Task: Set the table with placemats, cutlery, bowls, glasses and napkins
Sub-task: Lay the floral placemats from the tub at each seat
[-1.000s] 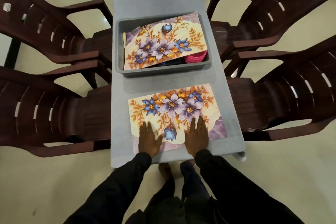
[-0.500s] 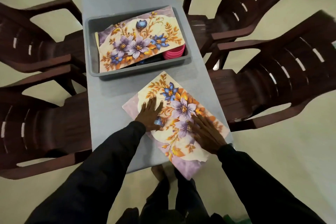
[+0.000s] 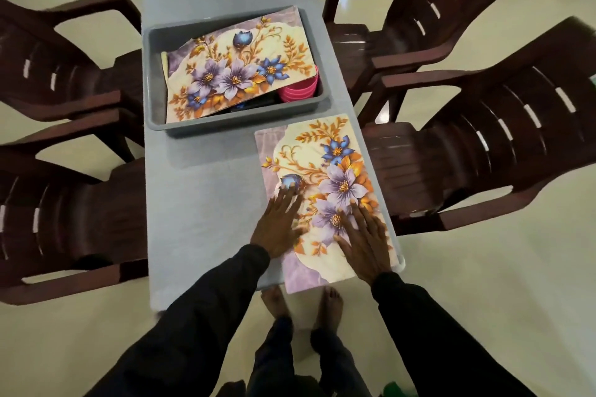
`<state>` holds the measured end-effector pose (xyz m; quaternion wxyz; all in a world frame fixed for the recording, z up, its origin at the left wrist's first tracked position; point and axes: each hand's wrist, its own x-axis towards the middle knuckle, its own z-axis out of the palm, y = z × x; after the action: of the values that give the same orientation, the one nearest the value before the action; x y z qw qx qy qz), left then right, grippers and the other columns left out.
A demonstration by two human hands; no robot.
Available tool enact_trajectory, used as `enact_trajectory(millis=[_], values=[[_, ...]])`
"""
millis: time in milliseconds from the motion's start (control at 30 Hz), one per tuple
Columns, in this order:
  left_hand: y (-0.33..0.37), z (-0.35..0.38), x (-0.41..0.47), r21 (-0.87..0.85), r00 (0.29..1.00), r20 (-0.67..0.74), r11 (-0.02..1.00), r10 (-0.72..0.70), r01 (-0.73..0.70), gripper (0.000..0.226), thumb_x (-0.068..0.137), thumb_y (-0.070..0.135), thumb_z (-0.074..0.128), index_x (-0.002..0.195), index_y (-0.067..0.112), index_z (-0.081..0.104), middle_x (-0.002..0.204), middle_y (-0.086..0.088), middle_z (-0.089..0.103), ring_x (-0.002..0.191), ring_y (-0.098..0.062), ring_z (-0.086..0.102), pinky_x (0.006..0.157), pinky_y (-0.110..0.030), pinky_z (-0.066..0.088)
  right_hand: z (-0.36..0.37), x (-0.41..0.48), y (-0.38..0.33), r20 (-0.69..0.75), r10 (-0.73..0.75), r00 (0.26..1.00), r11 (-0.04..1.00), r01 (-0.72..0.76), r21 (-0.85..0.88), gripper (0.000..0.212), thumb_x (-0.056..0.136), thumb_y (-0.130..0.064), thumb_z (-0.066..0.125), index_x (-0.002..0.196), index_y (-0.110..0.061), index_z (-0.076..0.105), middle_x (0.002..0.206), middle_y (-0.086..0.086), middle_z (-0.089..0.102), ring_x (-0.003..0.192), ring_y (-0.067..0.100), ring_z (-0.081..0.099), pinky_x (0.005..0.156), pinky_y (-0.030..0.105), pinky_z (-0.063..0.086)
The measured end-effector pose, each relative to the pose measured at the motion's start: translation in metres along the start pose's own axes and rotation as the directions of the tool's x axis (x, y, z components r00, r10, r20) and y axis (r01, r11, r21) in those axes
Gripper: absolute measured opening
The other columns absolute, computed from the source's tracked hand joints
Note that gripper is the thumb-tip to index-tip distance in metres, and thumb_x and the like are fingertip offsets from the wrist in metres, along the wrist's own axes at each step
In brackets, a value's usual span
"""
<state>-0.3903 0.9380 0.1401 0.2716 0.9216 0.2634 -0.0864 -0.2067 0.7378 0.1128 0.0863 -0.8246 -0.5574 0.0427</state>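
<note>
A floral placemat (image 3: 317,164) lies lengthwise along the right side of the grey table (image 3: 203,203), its near end hanging slightly over the front edge. My left hand (image 3: 279,226) lies flat on the mat's left edge, fingers straight. My right hand (image 3: 366,237) presses flat on the mat's right part, fingers spread. Behind it stands a grey tub (image 3: 154,80) holding a second floral placemat (image 3: 238,64) laid over pink cups (image 3: 301,87) and dark items that are mostly hidden.
Dark brown plastic chairs flank the table: two on the left (image 3: 64,203) and two on the right (image 3: 483,155). My bare feet (image 3: 303,303) stand on the pale floor at the table's near end.
Both hands have turned the placemat from crosswise at the table's near end to lengthwise along the right side. The tub's contents have not moved.
</note>
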Motion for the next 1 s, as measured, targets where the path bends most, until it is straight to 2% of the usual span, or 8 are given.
enact_trajectory(millis=[67, 200, 367, 467, 633, 733, 833, 1000], values=[[0.009, 0.015, -0.015, 0.015, 1.0, 0.009, 1.0, 0.011, -0.011, 0.1, 0.089, 0.083, 0.025, 0.165, 0.02, 0.007, 0.172, -0.006, -0.003, 0.158, -0.027, -0.006, 0.129, -0.045, 0.004, -0.003, 0.01, 0.001, 0.046, 0.043, 0.998, 0.999, -0.043, -0.004, 0.064, 0.101, -0.049, 0.049, 0.157, -0.021, 0.035, 0.164, 0.011, 0.029, 0.151, 0.03, 0.028, 0.116, 0.049, 0.031], [0.022, 0.038, -0.031, 0.08, 1.0, 0.025, 0.997, -0.006, 0.004, 0.11, 0.086, 0.085, 0.039, 0.165, 0.019, 0.0, 0.172, -0.007, -0.009, 0.158, -0.028, -0.011, 0.128, -0.043, -0.002, -0.005, 0.02, 0.007, 0.157, 0.066, 0.985, 0.997, -0.058, -0.054, 0.067, 0.103, -0.058, 0.036, 0.16, -0.025, 0.023, 0.166, 0.012, 0.022, 0.151, 0.032, 0.026, 0.116, 0.052, 0.029], [0.024, 0.038, -0.027, 0.125, 0.995, 0.066, 0.99, -0.069, 0.06, 0.117, 0.081, 0.091, 0.037, 0.164, 0.02, -0.005, 0.171, -0.005, -0.018, 0.157, -0.028, -0.018, 0.128, -0.046, -0.004, -0.006, 0.008, 0.013, 0.154, -0.017, 0.988, 0.998, 0.027, -0.063, 0.062, 0.104, -0.053, 0.032, 0.157, -0.021, 0.033, 0.165, 0.014, 0.026, 0.15, 0.034, 0.028, 0.118, 0.052, 0.023], [0.024, 0.038, -0.025, 0.129, 0.994, 0.074, 0.989, -0.082, 0.072, 0.119, 0.079, 0.093, 0.032, 0.164, 0.018, -0.005, 0.17, -0.005, -0.02, 0.156, -0.029, -0.02, 0.128, -0.049, -0.003, -0.005, -0.006, 0.017, 0.154, -0.058, 0.986, 0.996, 0.067, -0.058, 0.062, 0.105, -0.048, 0.037, 0.16, -0.023, 0.024, 0.168, 0.013, 0.016, 0.153, 0.034, 0.019, 0.121, 0.055, 0.021], [0.033, 0.044, -0.033, 0.076, 0.994, 0.049, 0.992, -0.1, 0.096, 0.118, 0.079, 0.095, 0.016, 0.164, 0.015, -0.006, 0.169, -0.007, -0.02, 0.156, -0.028, -0.019, 0.129, -0.047, -0.002, -0.004, -0.007, 0.019, 0.207, -0.054, 0.977, 0.996, 0.067, -0.058, 0.063, 0.107, -0.05, 0.023, 0.162, -0.025, 0.009, 0.17, 0.011, -0.001, 0.156, 0.033, 0.001, 0.123, 0.056, 0.012], [0.04, 0.046, -0.041, 0.068, 0.992, 0.046, 0.991, -0.114, 0.111, 0.115, 0.083, 0.087, 0.037, 0.162, 0.019, -0.011, 0.166, -0.002, -0.027, 0.155, -0.024, -0.023, 0.128, -0.044, -0.007, -0.003, -0.005, 0.022, 0.213, -0.061, 0.975, 0.997, 0.069, -0.032, 0.063, 0.107, -0.052, 0.016, 0.162, -0.026, 0.005, 0.17, 0.01, -0.004, 0.156, 0.032, -0.002, 0.123, 0.056, 0.011], [0.04, 0.049, -0.046, 0.049, 0.994, 0.055, 0.995, -0.094, 0.092, 0.127, 0.077, 0.09, 0.049, 0.163, 0.019, -0.012, 0.167, -0.001, -0.027, 0.155, -0.024, -0.022, 0.127, -0.041, -0.009, -0.003, -0.008, 0.024, 0.188, -0.064, 0.98, 0.997, 0.069, -0.022, 0.062, 0.107, -0.053, 0.019, 0.162, -0.027, 0.006, 0.17, 0.008, -0.001, 0.156, 0.031, -0.001, 0.123, 0.056, 0.013], [0.041, 0.048, -0.045, 0.063, 0.991, 0.087, 0.994, -0.098, 0.093, 0.133, 0.068, 0.102, 0.034, 0.161, 0.021, -0.014, 0.165, 0.001, -0.031, 0.154, -0.022, -0.025, 0.126, -0.039, -0.011, -0.004, -0.008, 0.024, 0.171, -0.064, 0.983, 0.997, 0.07, -0.031, 0.062, 0.108, -0.052, 0.018, 0.162, -0.027, 0.005, 0.17, 0.008, -0.004, 0.156, 0.03, -0.003, 0.123, 0.057, 0.011]])
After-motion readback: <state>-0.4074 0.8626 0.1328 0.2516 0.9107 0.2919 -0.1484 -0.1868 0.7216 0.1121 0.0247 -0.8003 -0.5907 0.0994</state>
